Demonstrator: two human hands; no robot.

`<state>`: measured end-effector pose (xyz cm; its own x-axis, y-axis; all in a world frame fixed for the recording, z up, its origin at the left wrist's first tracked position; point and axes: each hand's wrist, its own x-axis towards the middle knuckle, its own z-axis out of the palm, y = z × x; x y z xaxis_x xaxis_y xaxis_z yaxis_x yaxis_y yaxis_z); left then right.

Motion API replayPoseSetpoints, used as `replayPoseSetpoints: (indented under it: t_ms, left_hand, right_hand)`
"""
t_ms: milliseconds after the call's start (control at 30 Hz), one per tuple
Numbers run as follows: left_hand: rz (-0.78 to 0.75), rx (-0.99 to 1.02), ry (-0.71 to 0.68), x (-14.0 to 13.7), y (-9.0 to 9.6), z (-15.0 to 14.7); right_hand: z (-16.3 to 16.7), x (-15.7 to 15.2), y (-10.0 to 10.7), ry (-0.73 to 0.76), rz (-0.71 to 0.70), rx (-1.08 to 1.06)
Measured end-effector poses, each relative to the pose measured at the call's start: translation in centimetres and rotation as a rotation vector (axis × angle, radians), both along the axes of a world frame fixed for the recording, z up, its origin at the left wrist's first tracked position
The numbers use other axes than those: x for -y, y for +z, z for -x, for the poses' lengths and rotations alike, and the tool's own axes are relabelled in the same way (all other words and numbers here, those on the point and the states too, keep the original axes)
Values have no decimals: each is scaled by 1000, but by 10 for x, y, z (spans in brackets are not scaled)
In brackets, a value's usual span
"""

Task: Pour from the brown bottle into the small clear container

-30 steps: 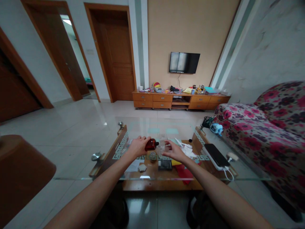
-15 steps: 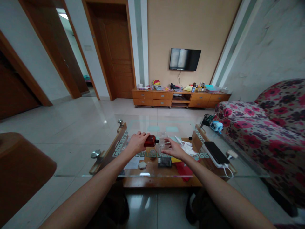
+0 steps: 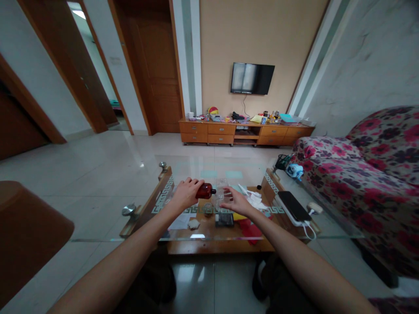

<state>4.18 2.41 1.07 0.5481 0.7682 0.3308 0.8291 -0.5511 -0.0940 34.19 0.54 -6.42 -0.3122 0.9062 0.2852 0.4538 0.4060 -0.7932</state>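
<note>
My left hand is wrapped round a dark red-brown bottle with a black neck. The bottle lies almost level above the glass table, its mouth pointing right. Just past the mouth is a clear glass, hard to make out against the see-through tabletop. From the right, the curved fingers and thumb of my right hand reach round the glass. Whether liquid is flowing cannot be seen. Another clear vessel seems to stand just behind. A small black cap lies farther right.
Crumpled white tissues are right of my right hand. A black phone lies on a white block with a cable near the table's right edge. A black box and red cloth show nearer me. A flowered sofa borders the right.
The view has shifted slightly, moving everything a little left and up. Both hands, the bottle and the glass keep nearly the same positions relative to each other.
</note>
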Motion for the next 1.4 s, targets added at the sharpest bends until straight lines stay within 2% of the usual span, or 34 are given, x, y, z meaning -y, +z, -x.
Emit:
replayPoseSetpoints:
  t_ms: [1000,1400]
  left_hand:
    - [9,-22,-3,7,9,-4]
    - [3,-17,2,7,7,-3]
  right_hand:
    - [1,-3,-1,31,107,-76]
    - [-1,-6,-7,47,84,-79]
